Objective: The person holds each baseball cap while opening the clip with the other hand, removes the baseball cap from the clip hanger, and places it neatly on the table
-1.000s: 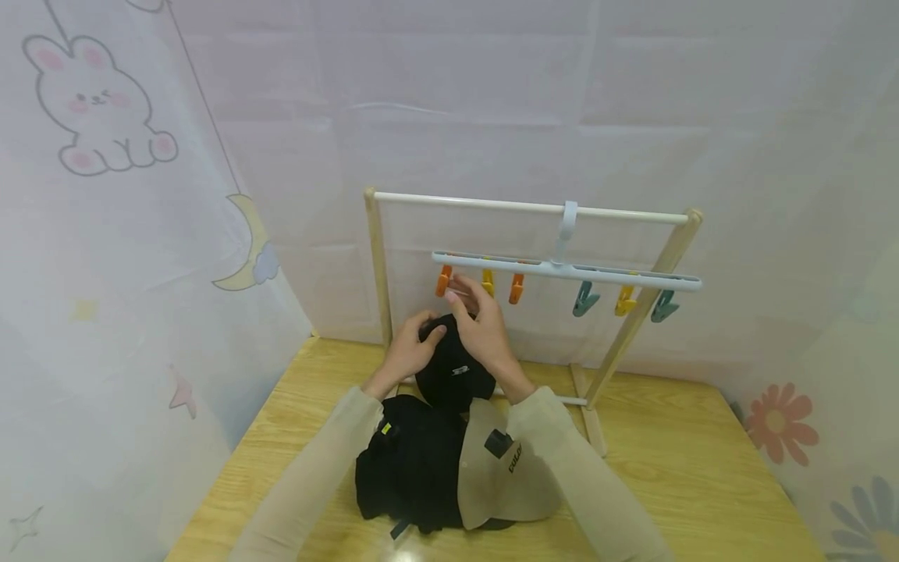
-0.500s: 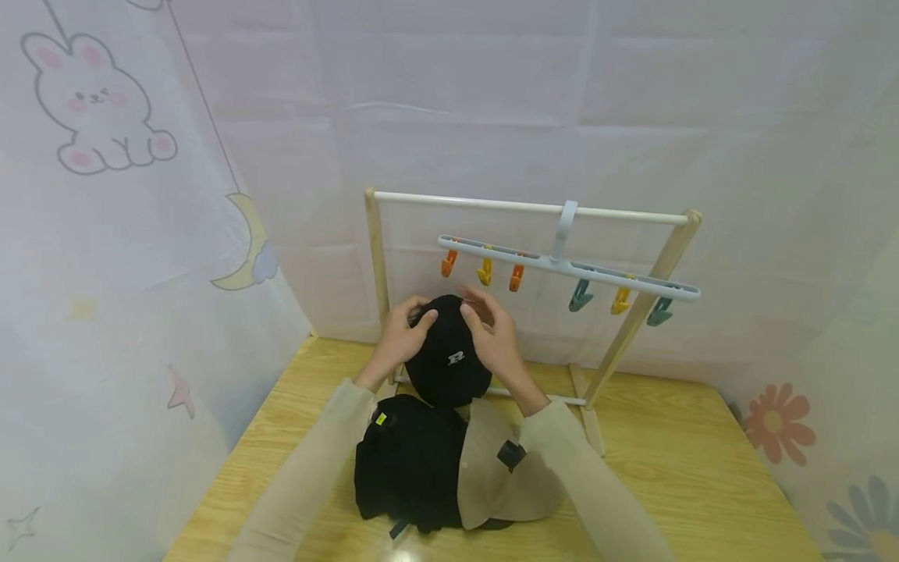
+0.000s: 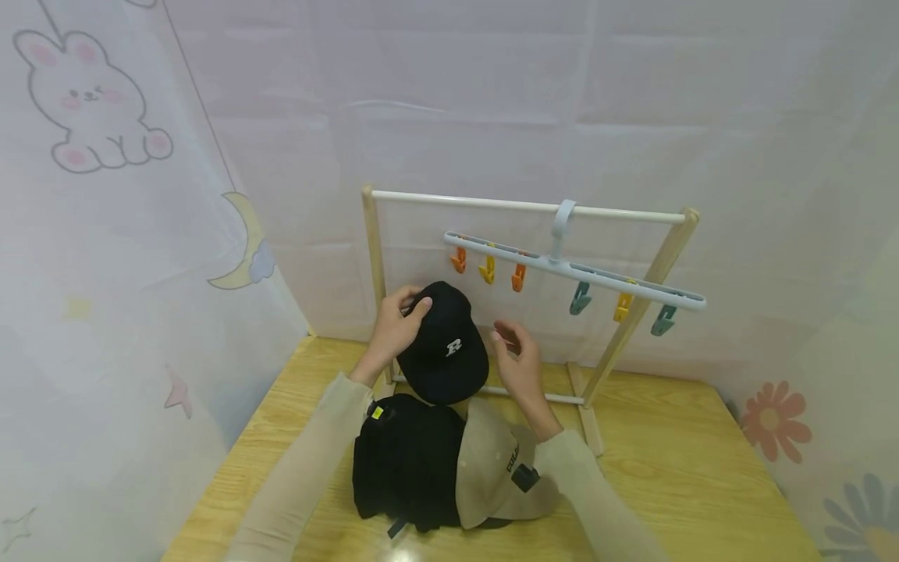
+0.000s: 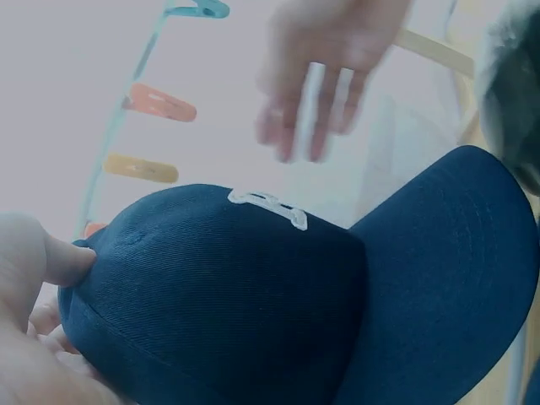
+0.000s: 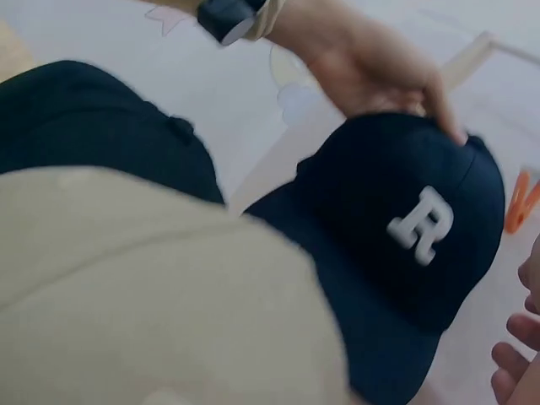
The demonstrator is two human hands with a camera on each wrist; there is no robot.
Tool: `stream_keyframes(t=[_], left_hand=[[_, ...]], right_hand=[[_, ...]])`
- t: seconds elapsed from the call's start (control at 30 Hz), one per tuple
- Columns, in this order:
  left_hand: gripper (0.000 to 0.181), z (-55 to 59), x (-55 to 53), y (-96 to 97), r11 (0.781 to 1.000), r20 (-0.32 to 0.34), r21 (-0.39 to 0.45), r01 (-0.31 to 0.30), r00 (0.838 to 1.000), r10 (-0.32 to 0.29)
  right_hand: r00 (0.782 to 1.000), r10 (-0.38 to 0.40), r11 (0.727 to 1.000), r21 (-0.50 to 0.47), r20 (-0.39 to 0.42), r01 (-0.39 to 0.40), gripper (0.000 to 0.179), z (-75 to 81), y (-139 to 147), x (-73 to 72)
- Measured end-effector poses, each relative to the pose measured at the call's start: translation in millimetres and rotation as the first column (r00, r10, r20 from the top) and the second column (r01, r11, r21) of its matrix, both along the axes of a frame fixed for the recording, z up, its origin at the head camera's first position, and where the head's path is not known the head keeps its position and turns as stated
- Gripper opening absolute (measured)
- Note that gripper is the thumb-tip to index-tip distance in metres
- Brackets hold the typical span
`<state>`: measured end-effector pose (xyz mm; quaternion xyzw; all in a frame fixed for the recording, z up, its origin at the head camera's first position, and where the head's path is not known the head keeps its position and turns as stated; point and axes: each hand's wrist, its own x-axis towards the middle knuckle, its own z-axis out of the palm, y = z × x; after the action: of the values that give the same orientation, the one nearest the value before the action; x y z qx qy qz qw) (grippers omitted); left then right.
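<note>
A black baseball cap [image 3: 442, 343] with a white letter R hangs by its crown from my left hand [image 3: 395, 329], brim downward. The thumb lies on the outside and the fingers go behind the cloth, as the left wrist view of the cap [image 4: 228, 278] shows. My right hand [image 3: 518, 363] is apart from the cap, to its right, fingers loosely bent with nothing in them. Above both hands is a pale blue hanger [image 3: 562, 267] with orange, yellow and green clips; the leftmost orange clip [image 3: 459, 260] is nearest the cap.
The hanger hooks over the white top rail of a wooden rack [image 3: 641, 312] on the table [image 3: 667, 468]. In front of the rack lie a beige cap [image 3: 488, 468] and a black cap [image 3: 407, 460], side by side. A printed cloth [image 3: 281, 117] stands close behind.
My right hand has come away from the cap and clips, moving down and right. The left hand has shifted slightly left and up with the cap. The hanger has swung, its left end rising.
</note>
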<state>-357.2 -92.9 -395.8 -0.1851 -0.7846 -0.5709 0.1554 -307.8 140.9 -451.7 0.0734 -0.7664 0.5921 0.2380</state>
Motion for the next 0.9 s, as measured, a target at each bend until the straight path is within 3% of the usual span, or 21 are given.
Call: stream_keyframes(t=[0.23,0.4,0.7,0.9], left_hand=[[0.027,13.1,7.0,4.0,0.998,0.037,0.065,-0.006,0.999,0.004],[0.027,21.4,13.4,7.9,0.991,0.041,0.131,0.002,0.999,-0.008],[0.026,31.4,25.1,16.3,0.966,0.097,0.258,0.018,0.994,-0.044],[0.024,33.2,32.3,17.3,0.961,0.126,0.275,0.033,0.99,-0.07]], right_hand=[[0.983,0.031,0.998,0.04,0.179,-0.039,0.048,-22.9,7.5,4.5],[0.965,0.064,0.997,0.028,0.254,-0.074,0.058,-31.0,10.5,7.6],[0.953,0.091,0.99,-0.133,0.288,-0.054,0.054,-31.3,15.0,18.5],[0.944,0.111,0.962,-0.274,0.31,-0.023,0.055,-22.8,19.5,29.0]])
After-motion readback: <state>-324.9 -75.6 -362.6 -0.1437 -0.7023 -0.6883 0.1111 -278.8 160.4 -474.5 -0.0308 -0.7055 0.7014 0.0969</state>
